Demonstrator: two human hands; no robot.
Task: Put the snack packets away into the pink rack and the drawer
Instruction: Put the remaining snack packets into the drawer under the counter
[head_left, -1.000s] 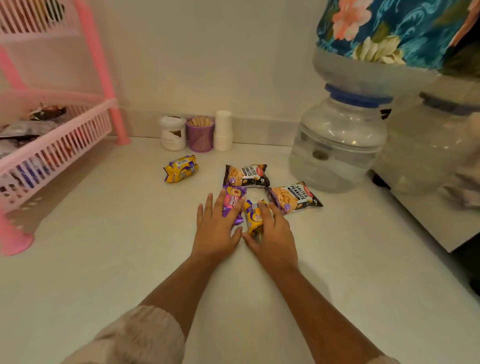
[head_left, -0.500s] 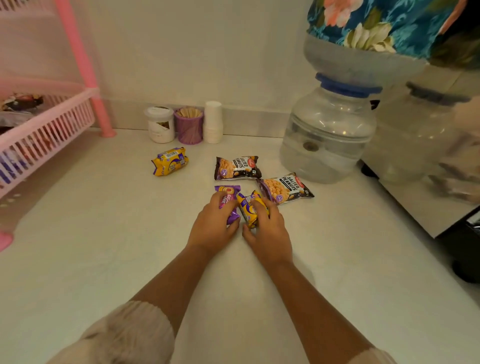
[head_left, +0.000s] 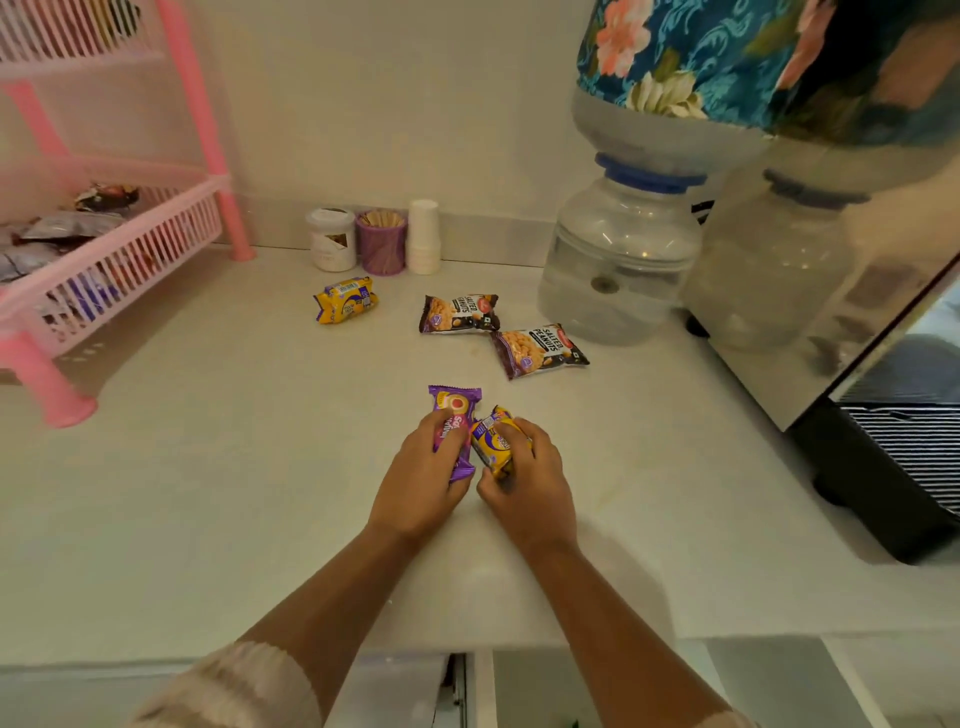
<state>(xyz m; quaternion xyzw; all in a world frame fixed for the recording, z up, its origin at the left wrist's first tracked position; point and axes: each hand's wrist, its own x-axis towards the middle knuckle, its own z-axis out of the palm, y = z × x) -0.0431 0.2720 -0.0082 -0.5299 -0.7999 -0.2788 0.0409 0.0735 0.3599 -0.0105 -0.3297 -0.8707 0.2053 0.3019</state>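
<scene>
1. The purple packet (head_left: 453, 431) lies on the counter (head_left: 208, 493) under the left hand (head_left: 423, 483), whose fingers curl over its near half. The far end sticks out bare.
2. Touching it on the right, a yellow packet (head_left: 496, 441) is wrapped by the right hand (head_left: 524, 478).
3. Risk: the slick wrappers overlap at the edges, so lifting one may drag or flip the other, and a loose pinch on the purple packet could let it slide out.
4. Both forearms reach straight ahead, wrists low, knuckles up, hands side by side.
5. Farther out, two peanut packets (head_left: 460, 313) (head_left: 540, 351) and another yellow packet (head_left: 345, 300) wait untouched. The pink rack (head_left: 104, 270) stands well to the left, a long carry during which a packet could drop.
</scene>
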